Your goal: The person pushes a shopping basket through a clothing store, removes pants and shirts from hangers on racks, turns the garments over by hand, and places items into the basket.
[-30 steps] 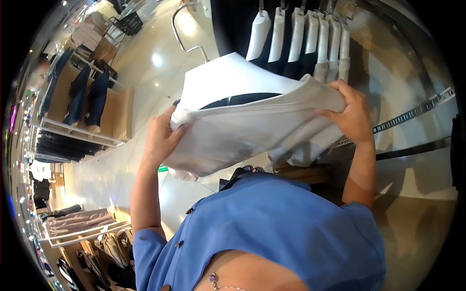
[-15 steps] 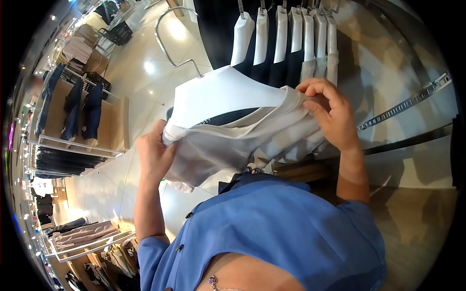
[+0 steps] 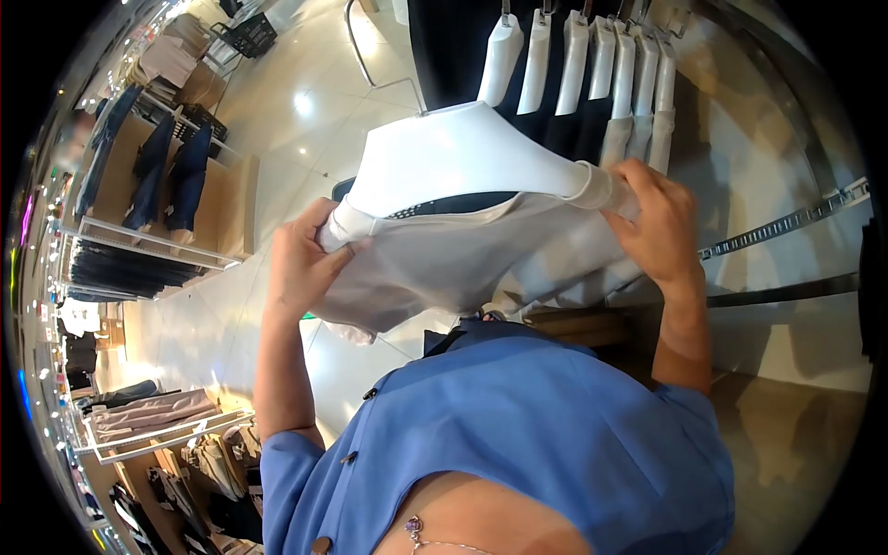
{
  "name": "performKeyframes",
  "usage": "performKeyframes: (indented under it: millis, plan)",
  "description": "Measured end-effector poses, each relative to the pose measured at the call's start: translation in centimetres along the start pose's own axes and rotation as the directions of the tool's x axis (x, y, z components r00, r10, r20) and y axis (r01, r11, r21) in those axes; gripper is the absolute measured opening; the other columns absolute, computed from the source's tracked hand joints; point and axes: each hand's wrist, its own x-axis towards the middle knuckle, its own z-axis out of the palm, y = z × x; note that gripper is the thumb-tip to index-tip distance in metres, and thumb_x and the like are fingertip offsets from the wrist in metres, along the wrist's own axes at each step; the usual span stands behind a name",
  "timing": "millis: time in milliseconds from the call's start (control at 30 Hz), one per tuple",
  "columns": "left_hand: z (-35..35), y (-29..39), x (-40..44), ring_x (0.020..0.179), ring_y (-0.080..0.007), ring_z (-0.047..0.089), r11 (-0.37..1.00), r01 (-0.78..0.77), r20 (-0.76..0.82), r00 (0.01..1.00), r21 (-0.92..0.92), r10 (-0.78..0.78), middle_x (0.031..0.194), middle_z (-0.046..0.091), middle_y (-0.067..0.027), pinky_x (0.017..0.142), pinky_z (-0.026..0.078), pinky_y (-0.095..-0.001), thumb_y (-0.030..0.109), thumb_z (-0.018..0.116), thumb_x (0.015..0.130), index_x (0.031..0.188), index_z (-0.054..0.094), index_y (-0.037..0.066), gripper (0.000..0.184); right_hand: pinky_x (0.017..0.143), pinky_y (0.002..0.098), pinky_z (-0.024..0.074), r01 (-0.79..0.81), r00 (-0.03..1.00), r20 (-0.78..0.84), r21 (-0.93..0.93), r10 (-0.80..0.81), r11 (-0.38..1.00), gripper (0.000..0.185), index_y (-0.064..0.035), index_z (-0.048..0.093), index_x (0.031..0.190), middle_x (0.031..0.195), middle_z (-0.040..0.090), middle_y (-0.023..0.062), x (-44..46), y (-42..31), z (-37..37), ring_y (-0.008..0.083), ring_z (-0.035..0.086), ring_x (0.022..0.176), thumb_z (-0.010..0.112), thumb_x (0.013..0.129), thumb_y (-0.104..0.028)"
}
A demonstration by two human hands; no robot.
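Observation:
A white hanger (image 3: pixel 444 157) with a metal hook is in front of me, carrying a pale beige top (image 3: pixel 444 254). My left hand (image 3: pixel 301 254) is closed on the top's shoulder at the hanger's left end, thumb in front. At the other end, my right hand (image 3: pixel 659 222) grips the opposite shoulder fabric, fingers curled over it. The neckline sits below the hanger's middle, and a dark strip shows behind it. The lower part of the top droops toward my body.
Several white hangers (image 3: pixel 573 65) with dark and pale garments hang on a rack just beyond the top. A metal slotted rail (image 3: pixel 786 217) runs at right. Jeans (image 3: pixel 190 176) hang on a display at left, with folded trousers (image 3: pixel 153 416) below. A black basket (image 3: pixel 245 37) stands farther back.
The right shoulder of the top now lies over the hanger's right end, with the neckline drawn flatter. My right hand has shifted slightly right and down. The hanger appears farther right.

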Motion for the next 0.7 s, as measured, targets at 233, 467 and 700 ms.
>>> performKeyframes:
  millis: [233,467,700]
  plan:
    - [-1.8,-2.4,-0.6,0.061,-0.0163,0.058,0.99,0.121,0.052,0.991,0.071,-0.125,0.068,0.061,-0.0098,0.059,0.045,-0.0294,0.023,0.075,0.068,0.086,0.059,0.002,0.032,0.068,0.035,0.0492,-0.067,0.998,-0.017,0.061,0.069,0.996,0.033,-0.0076,0.055,0.088,0.084,0.064,0.0121,0.6,0.1,-0.6,0.0305,0.063,0.078,0.073,0.06,-0.005]
    - [0.2,-0.1,1.0,0.057,-0.0131,0.055,0.991,0.088,-0.034,0.996,0.099,-0.085,0.064,0.059,-0.0087,0.055,0.044,-0.0262,0.024,0.076,0.068,0.088,0.059,0.001,0.034,0.06,0.0368,0.0473,-0.019,0.999,-0.045,0.027,0.02,0.999,0.031,-0.011,0.056,0.091,0.079,0.064,0.0084,0.6,-0.2,0.7,0.0297,0.062,0.072,0.074,0.066,-0.018]
    - [-0.1,0.1,0.3,0.056,-0.0052,0.045,0.998,0.037,-0.105,0.994,0.05,-0.032,0.059,0.051,0.0,0.051,0.037,-0.0222,0.016,0.071,0.075,0.085,0.06,0.003,0.02,0.058,0.0348,0.0467,-0.005,0.997,-0.078,0.029,0.007,1.0,0.035,-0.0117,0.058,0.088,0.075,0.064,0.0066,0.7,-0.3,0.9,0.0276,0.061,0.068,0.075,0.066,-0.033]
